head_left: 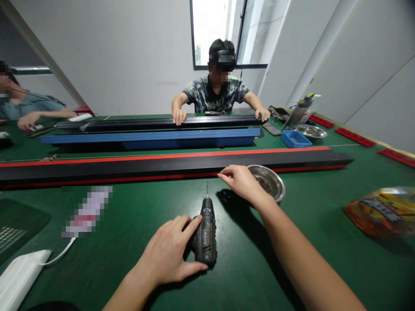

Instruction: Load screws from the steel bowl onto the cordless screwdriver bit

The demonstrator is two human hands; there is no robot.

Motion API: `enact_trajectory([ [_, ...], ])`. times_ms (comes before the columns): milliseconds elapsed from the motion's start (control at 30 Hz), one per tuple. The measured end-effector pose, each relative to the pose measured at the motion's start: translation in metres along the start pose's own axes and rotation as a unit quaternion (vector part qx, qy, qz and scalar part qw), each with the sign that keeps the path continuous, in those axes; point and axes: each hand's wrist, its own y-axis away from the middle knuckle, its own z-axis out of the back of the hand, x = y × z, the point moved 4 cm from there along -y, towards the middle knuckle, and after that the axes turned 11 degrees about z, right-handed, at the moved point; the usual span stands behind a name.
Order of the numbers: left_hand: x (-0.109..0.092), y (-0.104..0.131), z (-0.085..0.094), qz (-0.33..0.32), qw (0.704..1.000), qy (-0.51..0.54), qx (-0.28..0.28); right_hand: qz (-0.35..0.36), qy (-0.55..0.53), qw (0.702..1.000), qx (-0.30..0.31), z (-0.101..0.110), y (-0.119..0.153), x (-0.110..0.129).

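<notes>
A black cordless drill [206, 237] lies on the green table, its thin bit pointing away from me. My left hand [167, 248] is closed round its left side, thumb at the rear end and forefinger along the top. Farther forward, my right hand [241, 182] hovers beside a steel bowl [280, 190], its thumb and forefinger pinched together. Whatever may be between those fingertips is too small to make out. Small dark screws [264, 183] lie in the bowl. Just beyond both hands runs a long black bar with red edges [129, 167].
Across the table a person [220, 95] holds down a long black bar [145, 124], behind a blue bar [97, 138]. A snack bag [382, 211] lies right; a phone [87, 211], white power strip [24, 272] and green basket [19, 229] are left. A blue bin [295, 139] stands farther back.
</notes>
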Motion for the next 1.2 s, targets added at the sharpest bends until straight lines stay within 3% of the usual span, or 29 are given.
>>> enact_trajectory([
  [167,-0.002,0.001,-0.001,0.000,1.000,-0.005,0.010,-0.026,-0.082,0.995,-0.050,-0.056,0.001,-0.009],
  [333,-0.003,0.002,-0.002,-0.002,1.000,-0.004,0.011,-0.092,-0.178,0.973,-0.113,-0.084,0.009,-0.036],
  [600,-0.002,0.003,-0.003,-0.007,1.000,-0.004,0.011,-0.082,-0.159,0.973,-0.148,-0.091,0.011,-0.044],
  [967,-0.003,0.001,-0.002,-0.009,1.000,-0.003,0.010,-0.023,-0.126,0.988,-0.082,-0.090,0.012,-0.042],
  [1200,-0.003,0.002,-0.002,-0.010,1.000,-0.003,0.006,-0.026,-0.131,0.989,-0.070,-0.089,0.012,-0.043],
])
